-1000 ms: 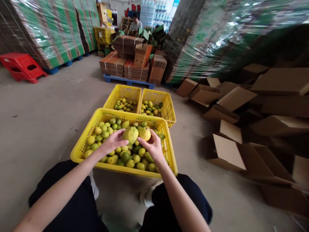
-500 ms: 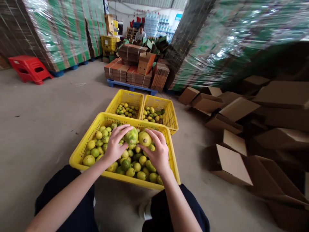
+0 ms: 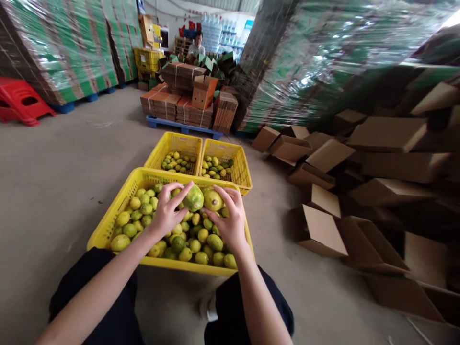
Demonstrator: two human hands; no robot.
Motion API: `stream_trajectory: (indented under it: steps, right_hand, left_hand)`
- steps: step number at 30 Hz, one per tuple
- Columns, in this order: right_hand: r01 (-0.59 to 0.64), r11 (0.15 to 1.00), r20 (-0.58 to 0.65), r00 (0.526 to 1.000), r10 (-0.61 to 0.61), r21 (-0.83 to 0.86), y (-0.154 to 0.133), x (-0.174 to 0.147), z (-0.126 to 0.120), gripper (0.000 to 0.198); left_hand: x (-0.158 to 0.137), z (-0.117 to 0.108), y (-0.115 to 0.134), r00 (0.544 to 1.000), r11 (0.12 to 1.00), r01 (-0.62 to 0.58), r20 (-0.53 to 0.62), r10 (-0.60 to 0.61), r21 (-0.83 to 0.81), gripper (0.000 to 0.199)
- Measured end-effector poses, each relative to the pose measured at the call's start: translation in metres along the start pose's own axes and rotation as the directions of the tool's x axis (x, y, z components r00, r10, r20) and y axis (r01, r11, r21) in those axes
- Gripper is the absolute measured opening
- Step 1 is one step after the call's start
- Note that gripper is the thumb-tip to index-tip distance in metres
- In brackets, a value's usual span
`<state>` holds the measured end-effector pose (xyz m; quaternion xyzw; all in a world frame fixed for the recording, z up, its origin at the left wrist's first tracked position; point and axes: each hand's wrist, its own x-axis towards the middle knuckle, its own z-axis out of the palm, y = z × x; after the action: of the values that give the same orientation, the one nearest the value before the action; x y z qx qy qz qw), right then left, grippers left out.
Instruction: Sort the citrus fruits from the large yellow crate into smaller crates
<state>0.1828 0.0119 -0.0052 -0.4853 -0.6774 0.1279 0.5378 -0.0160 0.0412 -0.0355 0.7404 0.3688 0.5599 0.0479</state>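
Head view: a green lemon (image 3: 194,199) and a yellow lemon (image 3: 213,200) sit side by side above the near crate (image 3: 187,267). My left hand (image 3: 168,211) pinches the green one between fingers and thumb, my right hand (image 3: 230,218) the yellow one; whether the two touch, I cannot tell. As I judge it, both are picked up but not yet put down. Many lemons (image 3: 201,257) are left in this crate; the left far crate (image 3: 185,143) and right far crate (image 3: 243,166) hold only small lots. Beyond stands a loaded pallet (image 3: 185,129); cartons (image 3: 325,230) lie rightward.
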Motion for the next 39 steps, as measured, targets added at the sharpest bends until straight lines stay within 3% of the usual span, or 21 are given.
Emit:
stream_trajectory:
  steps: [2,3,5,6,7,9,12,16,19,21,23,25,27,31,33,36,39]
  right_hand:
    - [-0.200,0.961,0.062,0.979,0.192,0.193,0.000,0.003,-0.001,0.058]
    - [-0.319,0.897,0.111,0.948,0.299,0.308,0.001,0.004,-0.001,0.059]
    - [-0.523,0.685,0.227,0.848,0.479,0.507,0.002,0.005,0.002,0.055]
    - [-0.589,0.571,0.279,0.794,0.540,0.571,0.003,0.005,0.005,0.053]
    - [-0.633,0.473,0.323,0.747,0.580,0.613,0.004,0.006,0.007,0.051]
    - [-0.670,0.336,0.388,0.690,0.611,0.662,0.004,0.007,0.012,0.048]
    - [-0.667,0.251,0.419,0.671,0.611,0.702,0.003,0.009,0.016,0.039]
    - [-0.644,0.179,0.436,0.671,0.600,0.744,0.007,0.012,0.020,0.030]
    - [-0.651,0.091,0.472,0.632,0.615,0.753,0.007,0.013,0.031,0.026]
    - [-0.668,0.047,0.506,0.605,0.615,0.743,0.002,0.012,0.040,0.027]
    - [-0.680,0.026,0.527,0.592,0.610,0.733,-0.005,0.010,0.049,0.029]
    - [-0.686,0.007,0.542,0.581,0.608,0.728,-0.010,0.008,0.057,0.035]
    - [-0.682,-0.006,0.551,0.586,0.594,0.731,-0.012,0.007,0.063,0.045]
    - [-0.631,0.012,0.511,0.640,0.574,0.776,-0.008,0.012,0.068,0.050]
    - [-0.628,0.010,0.512,0.644,0.569,0.778,-0.005,0.015,0.069,0.046]
    - [-0.623,0.006,0.512,0.649,0.563,0.782,-0.004,0.017,0.071,0.039]
    - [-0.608,-0.059,0.527,0.630,0.570,0.792,-0.005,0.016,0.075,0.038]
  left_hand:
    - [0.006,-0.003,0.002,0.968,0.941,0.248,0.105,-0.229,-0.231,0.058]
    - [0.009,-0.004,0.003,0.913,0.835,0.407,0.198,-0.357,-0.372,0.058]
    - [0.013,-0.003,0.004,0.738,0.469,0.668,0.433,-0.518,-0.578,0.060]
    - [0.014,-0.002,0.004,0.646,0.269,0.739,0.538,-0.542,-0.617,0.059]
    - [0.014,-0.001,0.004,0.568,0.097,0.772,0.614,-0.548,-0.628,0.055]
    - [0.013,0.002,0.001,0.459,-0.132,0.778,0.699,-0.548,-0.614,0.043]
    - [0.013,0.001,0.000,0.374,-0.319,0.741,0.757,-0.536,-0.591,0.025]
    - [0.022,-0.003,0.009,0.339,-0.416,0.686,0.768,-0.544,-0.598,0.026]
    - [0.027,-0.001,0.017,0.301,-0.379,0.670,0.700,-0.648,-0.639,0.019]
    - [0.027,0.003,0.019,0.247,-0.339,0.680,0.639,-0.729,-0.650,0.015]
    - [0.027,0.005,0.018,0.216,-0.325,0.672,0.596,-0.774,-0.665,0.022]
    - [0.028,0.005,0.017,0.221,-0.350,0.644,0.603,-0.766,-0.680,0.035]
    - [0.030,0.005,0.015,0.253,-0.368,0.602,0.606,-0.754,-0.709,0.044]
    - [0.036,0.002,0.012,0.298,-0.416,0.516,0.612,-0.732,-0.749,0.040]
    - [0.037,0.001,0.008,0.292,-0.482,0.452,0.636,-0.714,-0.750,0.036]
    - [0.035,-0.003,0.005,0.244,-0.568,0.378,0.670,-0.701,-0.731,0.038]
    - [0.033,-0.006,0.006,0.220,-0.565,0.390,0.669,-0.710,-0.727,0.038]
